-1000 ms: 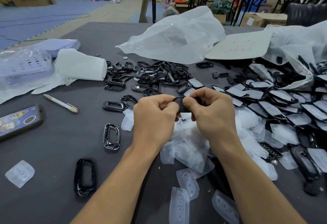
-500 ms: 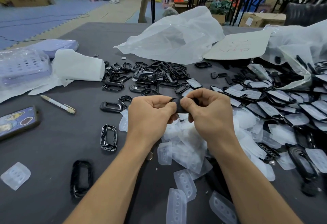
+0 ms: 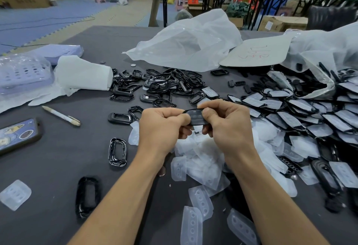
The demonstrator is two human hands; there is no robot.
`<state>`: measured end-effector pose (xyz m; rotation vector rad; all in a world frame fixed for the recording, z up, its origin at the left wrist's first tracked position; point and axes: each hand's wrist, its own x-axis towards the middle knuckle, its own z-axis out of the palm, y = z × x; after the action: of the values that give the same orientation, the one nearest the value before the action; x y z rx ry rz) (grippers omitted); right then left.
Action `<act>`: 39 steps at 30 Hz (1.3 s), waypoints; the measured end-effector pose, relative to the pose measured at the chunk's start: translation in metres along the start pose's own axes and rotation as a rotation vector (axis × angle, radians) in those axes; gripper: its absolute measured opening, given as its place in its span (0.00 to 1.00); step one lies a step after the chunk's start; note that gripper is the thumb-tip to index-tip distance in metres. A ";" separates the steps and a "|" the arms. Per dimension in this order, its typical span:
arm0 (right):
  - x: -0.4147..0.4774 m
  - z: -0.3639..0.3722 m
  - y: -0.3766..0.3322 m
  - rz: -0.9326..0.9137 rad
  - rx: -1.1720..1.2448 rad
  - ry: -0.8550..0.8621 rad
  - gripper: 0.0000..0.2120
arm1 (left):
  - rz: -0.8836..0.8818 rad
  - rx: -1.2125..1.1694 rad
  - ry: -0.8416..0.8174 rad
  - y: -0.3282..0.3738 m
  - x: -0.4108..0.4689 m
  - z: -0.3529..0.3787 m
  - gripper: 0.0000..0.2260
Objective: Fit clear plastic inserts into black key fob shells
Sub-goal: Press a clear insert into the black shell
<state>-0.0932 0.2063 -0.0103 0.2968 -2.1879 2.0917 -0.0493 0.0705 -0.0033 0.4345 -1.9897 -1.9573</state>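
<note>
A black key fob shell (image 3: pixel 195 117) with a clear insert lying in it is held above the table between both hands. My left hand (image 3: pixel 161 126) pinches its left end, and my right hand (image 3: pixel 226 124) grips its right end with the thumb on top. Under the hands lies a heap of clear inserts (image 3: pixel 201 159). Several empty black shells (image 3: pixel 164 85) are piled further back. To the right, several shells with inserts in them (image 3: pixel 302 109) lie in rows.
A phone (image 3: pixel 17 135) and a pen (image 3: pixel 61 115) lie at the left, beside white foam sheet (image 3: pixel 83 73) and a bagged purple tray (image 3: pixel 23 74). Loose shells (image 3: pixel 117 151) (image 3: pixel 88 196) and a stray insert (image 3: pixel 15 194) lie at the near left. Plastic bags (image 3: pixel 189 43) sit behind.
Both hands have kept hold of the shell and shifted slightly. More of the shell now shows between the thumbs.
</note>
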 end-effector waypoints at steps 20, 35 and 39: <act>-0.001 -0.001 -0.005 -0.082 -0.020 -0.016 0.12 | -0.062 -0.045 -0.130 -0.004 0.004 -0.007 0.09; -0.002 0.000 -0.005 -0.045 -0.020 -0.038 0.13 | -0.039 -0.023 -0.092 -0.002 0.002 -0.005 0.12; -0.001 -0.001 -0.006 -0.037 -0.009 -0.027 0.12 | -0.062 -0.078 -0.137 -0.001 0.002 -0.008 0.12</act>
<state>-0.0908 0.2066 -0.0042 0.3641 -2.1889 2.0696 -0.0475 0.0624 -0.0038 0.3552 -1.9950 -2.1479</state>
